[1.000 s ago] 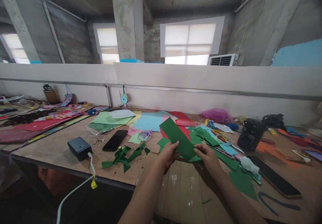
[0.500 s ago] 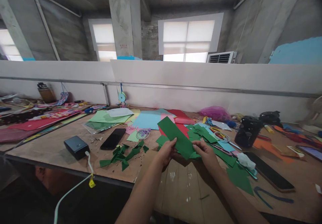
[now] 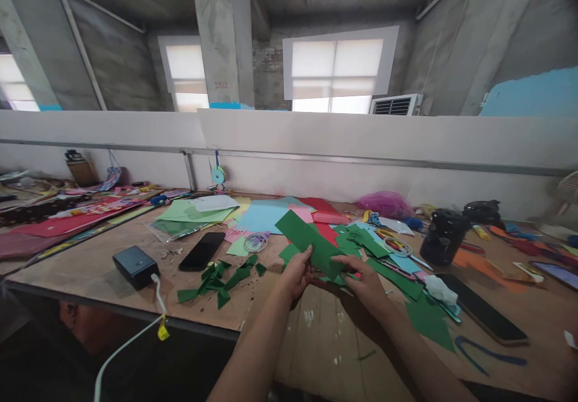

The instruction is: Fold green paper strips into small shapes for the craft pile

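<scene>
A strip of green paper [image 3: 307, 238] is held slanting above the table between my two hands. My left hand [image 3: 298, 272] pinches its lower left edge, thumb on top. At the right end, my right hand [image 3: 359, 275] grips the strip with thumb and fingers, and the paper bends there. Below the hands lies a flat piece of brown cardboard [image 3: 325, 342]. More green paper pieces [image 3: 361, 239] lie behind and to the right of my hands. Small folded green paper pieces [image 3: 217, 281] sit in a loose heap to the left.
A black box with a white cable [image 3: 135, 266] and a phone [image 3: 202, 251] lie on the left. Coloured sheets [image 3: 262, 215] spread at the back. To the right are scissors [image 3: 406, 248], a dark cup [image 3: 445, 236], a long dark phone-like slab [image 3: 485, 312] and a white tissue [image 3: 440, 289].
The green strip has shifted slightly left and tilted flatter. My right hand has moved a little left, curling its fingers over the strip's right end.
</scene>
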Available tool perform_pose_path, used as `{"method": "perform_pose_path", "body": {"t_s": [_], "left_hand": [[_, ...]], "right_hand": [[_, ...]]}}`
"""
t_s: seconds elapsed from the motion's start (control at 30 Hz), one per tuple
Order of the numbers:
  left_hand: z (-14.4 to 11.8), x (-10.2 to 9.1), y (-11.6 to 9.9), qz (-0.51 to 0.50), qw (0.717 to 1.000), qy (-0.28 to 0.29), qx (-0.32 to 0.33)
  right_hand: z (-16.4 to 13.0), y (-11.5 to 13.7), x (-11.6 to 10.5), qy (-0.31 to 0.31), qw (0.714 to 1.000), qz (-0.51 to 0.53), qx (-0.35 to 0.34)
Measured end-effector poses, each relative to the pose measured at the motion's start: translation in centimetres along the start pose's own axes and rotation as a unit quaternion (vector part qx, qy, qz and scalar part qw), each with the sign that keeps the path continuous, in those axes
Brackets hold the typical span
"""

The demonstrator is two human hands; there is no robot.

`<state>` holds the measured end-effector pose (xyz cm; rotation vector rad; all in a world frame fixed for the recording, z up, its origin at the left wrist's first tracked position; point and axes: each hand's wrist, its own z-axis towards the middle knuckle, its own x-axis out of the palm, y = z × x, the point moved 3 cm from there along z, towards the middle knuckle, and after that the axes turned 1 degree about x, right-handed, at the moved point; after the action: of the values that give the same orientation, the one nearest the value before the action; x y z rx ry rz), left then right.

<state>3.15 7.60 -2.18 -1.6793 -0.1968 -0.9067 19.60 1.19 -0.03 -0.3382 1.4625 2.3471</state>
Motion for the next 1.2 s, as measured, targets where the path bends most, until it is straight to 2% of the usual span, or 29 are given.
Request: {"method": "perform_pose_path", "body": {"t_s": [0.17,0.27,0.47,0.57,0.7,0.87,1.0,1.13,1.2], "left_hand": [[-0.4,0.4,-0.4,-0.001,1.0,-0.015,-0.012],[-0.5,0.4,-0.5,0.0,1.0,-0.015,-0.012],[-0.5,0.5,-0.3,0.018,0.999,0.031,-0.014],[-0.8,0.7,-0.5,0.039,0.997,0.065,0.009],[-1.0,0.8,-0.7,0.064,0.995,0.072,0.027],[-0.8,0.8,-0.7,0.016,1.0,0.027,-0.003],[-0.9,1.1,-1.2,-0.043,0.999,-0.006,0.021],[-1.4,1.1,-2.3,-0.068,0.995,-0.043,0.059],[-1.6,1.0,-2.7,-0.068,0.994,-0.043,0.067]], "right_hand": [[0.1,0.0,-0.2,-0.01,1.0,-0.003,0.02],[0.2,0.0,-0.3,-0.021,1.0,-0.007,0.01],[0.4,0.0,-0.9,-0.103,0.993,-0.026,-0.043],[0.5,-0.4,-0.9,-0.09,0.996,-0.001,-0.026],[0.6,-1.1,-0.8,-0.086,0.995,0.041,0.012],[0.5,-0.9,-1.2,-0.12,0.992,0.023,-0.038],[0.5,-1.0,-1.8,-0.168,0.985,0.026,-0.033],[1.0,-1.8,-2.6,-0.181,0.973,0.139,0.022],[1.5,-1.9,-3.4,-0.171,0.962,0.207,0.043]]}}
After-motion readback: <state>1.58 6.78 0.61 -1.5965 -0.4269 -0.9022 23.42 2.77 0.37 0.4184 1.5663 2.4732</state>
